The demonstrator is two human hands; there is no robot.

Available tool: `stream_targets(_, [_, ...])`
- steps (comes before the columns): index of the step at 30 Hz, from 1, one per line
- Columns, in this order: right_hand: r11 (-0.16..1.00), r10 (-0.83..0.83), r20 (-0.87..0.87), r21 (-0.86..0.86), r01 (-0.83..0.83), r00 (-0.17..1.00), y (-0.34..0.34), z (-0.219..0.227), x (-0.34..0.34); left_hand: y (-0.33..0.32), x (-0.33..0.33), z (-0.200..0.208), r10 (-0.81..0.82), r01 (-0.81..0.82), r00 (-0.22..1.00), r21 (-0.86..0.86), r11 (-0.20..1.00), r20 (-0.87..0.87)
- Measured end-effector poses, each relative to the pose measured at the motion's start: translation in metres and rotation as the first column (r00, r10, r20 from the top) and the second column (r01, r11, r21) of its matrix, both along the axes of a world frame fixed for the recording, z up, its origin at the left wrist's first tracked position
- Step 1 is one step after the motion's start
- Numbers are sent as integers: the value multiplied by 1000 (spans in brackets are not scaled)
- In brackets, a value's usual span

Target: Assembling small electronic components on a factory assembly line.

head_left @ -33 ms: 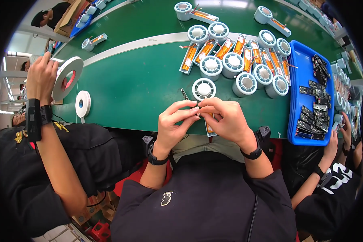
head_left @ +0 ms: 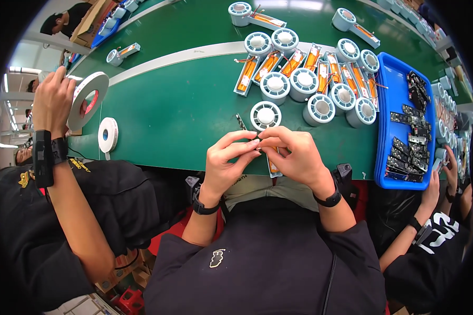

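Note:
At the table's near edge, my left hand (head_left: 228, 160) and my right hand (head_left: 294, 157) meet fingertip to fingertip. Both are closed in a pinch over something tiny, mostly covered by the fingers; a small pale bit shows between them. Just beyond is the round grilled head of a pale blue handheld fan unit (head_left: 265, 115). My right hand partly hides its open handle, where an orange part (head_left: 273, 164) shows below the fingers. A narrow dark circuit board (head_left: 240, 122) lies beside the fan head, its lower end close to my left fingers.
Several similar fan units (head_left: 304, 84) with orange-filled handles crowd the green table ahead. On the right, a blue tray (head_left: 381, 126) holds circuit boards (head_left: 409, 152). Left stands a white tape roll (head_left: 108, 135); a co-worker's hand (head_left: 54, 102) holds a larger roll (head_left: 97, 84). Another co-worker's hand (head_left: 432, 189) is at right.

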State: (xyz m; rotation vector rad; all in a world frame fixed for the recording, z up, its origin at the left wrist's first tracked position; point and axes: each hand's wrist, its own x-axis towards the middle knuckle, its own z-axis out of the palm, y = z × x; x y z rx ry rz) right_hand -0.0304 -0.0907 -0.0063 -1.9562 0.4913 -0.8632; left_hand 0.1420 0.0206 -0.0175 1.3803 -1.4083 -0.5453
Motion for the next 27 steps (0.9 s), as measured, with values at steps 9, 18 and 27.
stream_targets(9, [996, -84, 32, -2, 84, 996, 17, -1, 6, 2, -10, -2, 148, -147, 989, -38, 988, 11])
stream_targets(18, [991, -19, -48, 131, 25, 999, 29, 12, -7, 4, -20, -4, 114, -114, 993, -50, 992, -3])
stream_targets(27, [991, 85, -251, 124, -55, 964, 28, 18, -16, 15, -39, 1, 155, -126, 968, 147, 981, -199])
